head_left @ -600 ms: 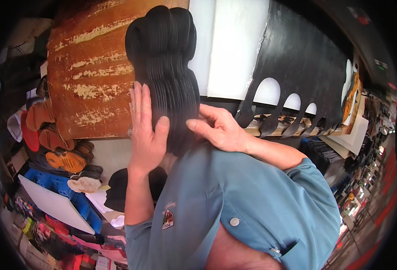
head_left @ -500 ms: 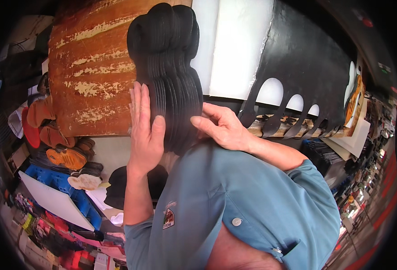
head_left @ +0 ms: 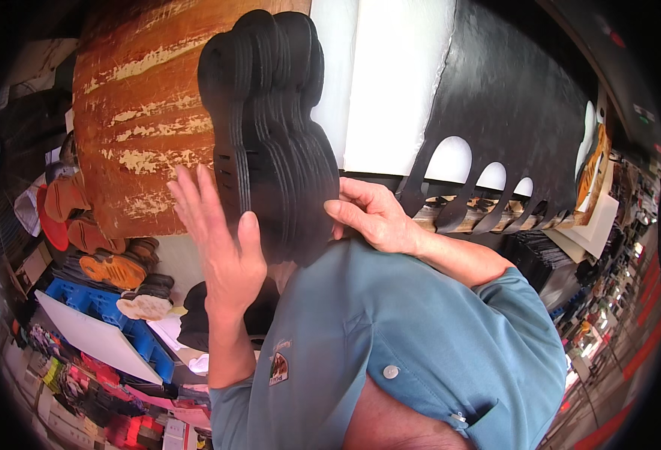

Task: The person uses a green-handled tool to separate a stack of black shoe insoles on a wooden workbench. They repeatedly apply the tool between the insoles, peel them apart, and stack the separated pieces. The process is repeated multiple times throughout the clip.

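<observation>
A thick stack of black shoe insoles (head_left: 291,169) stands in front of me, its pieces on edge and pressed side by side. Along its left side a few insoles lean away from the rest, showing small slits. My left hand (head_left: 229,259) is open beside these, fingers stretched upward and spread, the thumb close to the lower edge. On the right side my right hand (head_left: 379,217) grips the stack, its thumb against the edge and fingers bent; some fingertips are hidden. The lower end of the stack is close to my shirt.
A worn brown board (head_left: 143,135) lies under and left of the stack. To the right are white sheets (head_left: 390,82) and a black sheet (head_left: 510,97) with sole-shaped cutouts. Piled soles (head_left: 113,266) and a blue crate (head_left: 83,296) with a white panel stand at lower left.
My left hand has moved left off the stack's side, and its fingers have spread. The left insoles have tipped outward, opening gaps. My right hand stays at the right side.
</observation>
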The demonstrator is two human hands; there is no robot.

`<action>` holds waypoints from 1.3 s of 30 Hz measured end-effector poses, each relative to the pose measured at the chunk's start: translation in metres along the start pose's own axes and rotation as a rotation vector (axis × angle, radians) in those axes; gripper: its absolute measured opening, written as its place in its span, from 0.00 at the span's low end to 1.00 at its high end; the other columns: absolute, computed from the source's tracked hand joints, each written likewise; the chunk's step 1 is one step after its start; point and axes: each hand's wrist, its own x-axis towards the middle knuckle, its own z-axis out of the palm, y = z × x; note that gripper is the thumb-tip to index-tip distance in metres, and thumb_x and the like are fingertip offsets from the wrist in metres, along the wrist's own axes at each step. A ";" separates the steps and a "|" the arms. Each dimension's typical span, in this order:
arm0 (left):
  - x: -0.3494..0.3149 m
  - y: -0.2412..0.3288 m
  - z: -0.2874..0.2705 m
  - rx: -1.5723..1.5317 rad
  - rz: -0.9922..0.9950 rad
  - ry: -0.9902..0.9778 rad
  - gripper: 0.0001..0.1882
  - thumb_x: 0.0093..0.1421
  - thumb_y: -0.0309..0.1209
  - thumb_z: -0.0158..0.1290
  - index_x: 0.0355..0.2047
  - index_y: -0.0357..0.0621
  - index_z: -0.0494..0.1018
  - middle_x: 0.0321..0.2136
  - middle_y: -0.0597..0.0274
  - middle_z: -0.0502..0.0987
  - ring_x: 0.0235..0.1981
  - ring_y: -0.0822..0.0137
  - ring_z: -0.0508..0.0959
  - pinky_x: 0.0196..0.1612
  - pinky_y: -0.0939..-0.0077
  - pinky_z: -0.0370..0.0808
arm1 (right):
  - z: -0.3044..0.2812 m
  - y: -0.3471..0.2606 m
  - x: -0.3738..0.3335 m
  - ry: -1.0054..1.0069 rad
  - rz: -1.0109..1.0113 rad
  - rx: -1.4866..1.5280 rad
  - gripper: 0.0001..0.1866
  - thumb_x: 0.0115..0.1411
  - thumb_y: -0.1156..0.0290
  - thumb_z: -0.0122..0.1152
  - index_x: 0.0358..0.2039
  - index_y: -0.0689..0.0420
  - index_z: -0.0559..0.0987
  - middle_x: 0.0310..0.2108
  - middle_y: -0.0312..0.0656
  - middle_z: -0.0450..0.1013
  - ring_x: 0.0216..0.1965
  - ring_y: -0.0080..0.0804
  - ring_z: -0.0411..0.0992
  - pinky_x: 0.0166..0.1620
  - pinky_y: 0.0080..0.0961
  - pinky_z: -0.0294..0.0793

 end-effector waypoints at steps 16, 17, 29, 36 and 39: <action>0.006 -0.015 0.016 0.020 -0.092 -0.014 0.47 0.73 0.47 0.56 0.83 0.42 0.47 0.81 0.28 0.41 0.81 0.22 0.39 0.77 0.21 0.40 | -0.011 0.004 0.004 -0.017 -0.017 -0.021 0.21 0.80 0.61 0.57 0.63 0.64 0.78 0.40 0.34 0.79 0.37 0.19 0.74 0.44 0.23 0.79; 0.006 -0.017 0.016 0.030 -0.090 -0.016 0.47 0.73 0.48 0.56 0.83 0.42 0.48 0.81 0.28 0.41 0.81 0.22 0.40 0.77 0.21 0.41 | -0.011 0.006 0.005 -0.021 -0.021 -0.014 0.21 0.80 0.61 0.57 0.64 0.64 0.78 0.40 0.34 0.79 0.37 0.20 0.74 0.44 0.23 0.79; -0.001 -0.048 0.015 0.102 -0.082 0.001 0.40 0.79 0.47 0.48 0.83 0.43 0.49 0.83 0.35 0.43 0.82 0.28 0.41 0.78 0.22 0.40 | -0.021 -0.056 -0.020 -0.256 0.146 -0.671 0.16 0.73 0.63 0.66 0.35 0.63 0.87 0.27 0.47 0.82 0.29 0.33 0.82 0.37 0.33 0.80; 0.014 -0.066 -0.001 -0.061 0.020 0.052 0.38 0.80 0.43 0.46 0.82 0.39 0.52 0.83 0.39 0.46 0.83 0.35 0.44 0.81 0.34 0.38 | -0.010 -0.128 0.009 0.014 -0.607 -1.020 0.08 0.68 0.72 0.73 0.40 0.65 0.87 0.31 0.45 0.85 0.32 0.35 0.85 0.38 0.30 0.83; 0.030 -0.074 0.006 -0.034 0.076 0.074 0.36 0.79 0.41 0.46 0.81 0.38 0.55 0.82 0.42 0.51 0.83 0.39 0.47 0.81 0.36 0.39 | 0.003 -0.166 0.045 0.091 -0.879 -1.227 0.08 0.67 0.74 0.74 0.43 0.65 0.87 0.35 0.45 0.86 0.35 0.32 0.86 0.41 0.27 0.84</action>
